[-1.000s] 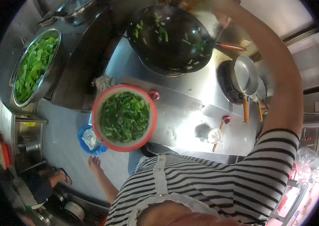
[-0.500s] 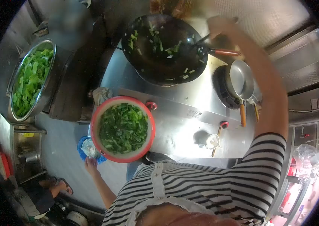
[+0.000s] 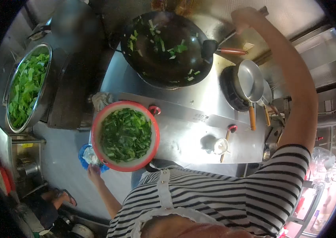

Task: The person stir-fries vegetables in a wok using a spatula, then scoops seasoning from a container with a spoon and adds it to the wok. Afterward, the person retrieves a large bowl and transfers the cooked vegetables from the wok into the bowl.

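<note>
My right hand (image 3: 245, 19) is closed around the long handle of a ladle (image 3: 209, 48). Its dark round head rests over the right side of a large dark wok (image 3: 164, 75), near the wok's wooden handle (image 3: 233, 51). Scattered pieces of chopped greens (image 3: 159, 43) lie inside the wok. My left hand (image 3: 94, 173) is at the lower left of a red-rimmed basin (image 3: 156, 137), with its fingers curled near a white crumpled thing (image 3: 90, 155); what they grip is partly hidden. Dark green chopped greens (image 3: 126, 135) fill much of the basin, which overlaps the counter's front edge.
A metal bowl (image 3: 49, 85) of lighter chopped leaves stands at the left. Pans (image 3: 251, 81) sit right of the wok. A small white cup (image 3: 220, 146) with a stick is on the steel counter (image 3: 176, 148). Another person's foot (image 3: 68, 198) shows lower left, near a blue-edged container (image 3: 82, 158).
My right hand has moved up and right with the ladle, whose head has turned and now shows at the wok's right rim. The whole view has shifted slightly. My left hand stays by the basin.
</note>
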The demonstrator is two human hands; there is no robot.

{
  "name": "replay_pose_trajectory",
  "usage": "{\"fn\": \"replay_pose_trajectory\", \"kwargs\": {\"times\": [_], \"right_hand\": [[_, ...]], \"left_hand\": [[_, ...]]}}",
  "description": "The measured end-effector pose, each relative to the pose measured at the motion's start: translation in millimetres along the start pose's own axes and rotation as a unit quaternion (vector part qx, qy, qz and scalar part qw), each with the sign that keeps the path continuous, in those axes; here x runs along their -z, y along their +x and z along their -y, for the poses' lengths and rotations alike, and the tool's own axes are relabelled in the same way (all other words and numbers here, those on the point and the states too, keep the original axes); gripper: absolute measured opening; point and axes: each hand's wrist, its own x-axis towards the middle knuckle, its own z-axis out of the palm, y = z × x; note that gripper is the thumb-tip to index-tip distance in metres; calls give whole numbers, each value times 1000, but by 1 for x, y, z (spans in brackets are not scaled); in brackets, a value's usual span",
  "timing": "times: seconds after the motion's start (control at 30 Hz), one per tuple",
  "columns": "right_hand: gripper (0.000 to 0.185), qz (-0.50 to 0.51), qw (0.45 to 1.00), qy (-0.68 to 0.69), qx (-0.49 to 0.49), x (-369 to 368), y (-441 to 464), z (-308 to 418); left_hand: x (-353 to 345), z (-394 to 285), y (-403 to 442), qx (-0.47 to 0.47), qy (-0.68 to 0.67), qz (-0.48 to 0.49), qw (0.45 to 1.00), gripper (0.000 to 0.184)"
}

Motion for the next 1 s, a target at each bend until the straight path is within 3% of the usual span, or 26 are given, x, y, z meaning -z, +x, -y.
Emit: {"fn": "replay_pose_trajectory", "kwargs": {"times": [0.07,0.2,0.27,0.37,0.43,0.67,0.73,0.77,0.83,0.87,0.93,0.97,1.0], "right_hand": [[28,-133,990,-41,39,-18,9,1],[27,-92,989,-76,91,-32,32,26],[27,-188,975,5,121,-45,52,49],[26,-218,970,30,104,-22,19,56],[28,-139,979,-73,129,-7,14,31],[35,-126,974,-89,164,-4,-11,23],[36,38,997,21,60,-1,16,62],[36,39,997,22,59,-4,17,60],[36,-76,991,76,77,-9,19,57],[36,-73,991,75,82,-11,24,48],[37,-29,992,-85,93,-8,36,23],[36,32,992,-99,75,-4,31,24],[36,29,992,-101,73,-3,31,28]], "left_hand": [[-7,-5,-2,-4,-11,0,1000,33],[-9,-13,3,3,2,-11,1000,35],[-4,-8,4,11,12,-4,1000,35],[0,-4,10,-8,23,1,1000,36],[1,-9,3,-26,11,20,999,37],[-19,-15,2,-1,1,-1,1000,36],[-25,-22,-1,13,0,5,1000,34],[-25,-21,1,12,0,7,1000,34],[-20,-18,5,-9,20,-2,1000,34],[-15,-16,5,-5,22,-6,1000,34],[-8,-14,6,-14,-5,7,1000,34],[-9,-16,5,-14,-6,6,1000,34],[-12,-17,5,-10,-7,-3,1000,34]]}}
